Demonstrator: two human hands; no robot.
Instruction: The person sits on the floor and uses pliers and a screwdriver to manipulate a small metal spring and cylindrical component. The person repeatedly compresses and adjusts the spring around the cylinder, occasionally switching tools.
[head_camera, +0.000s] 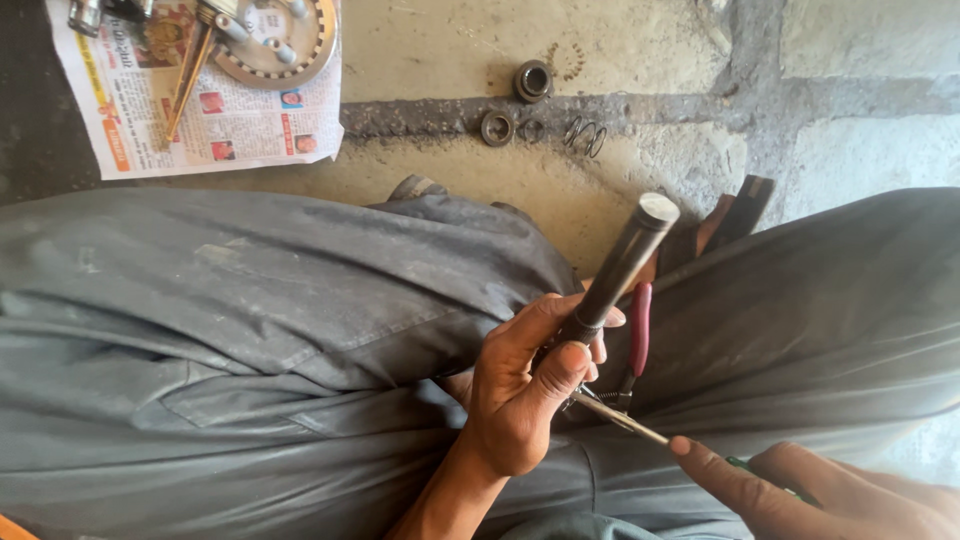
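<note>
Left hand (520, 395) fingers closed round the dark steel shaft (622, 265) over the lap, right hand (800, 490) pinching a thin screwdriver (620, 417) into its lower end; tip could slip and jab the left fingers.

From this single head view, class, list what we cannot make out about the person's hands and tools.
- Right hand: cut off by the bottom and right edges; its grip on the screwdriver is unclear.
- Lower end of the metal cylinder: hidden inside the left hand.
- Red-handled pliers: mostly hidden behind the cylinder.
- Clutch plate on the newspaper: cut by the top edge.
</note>
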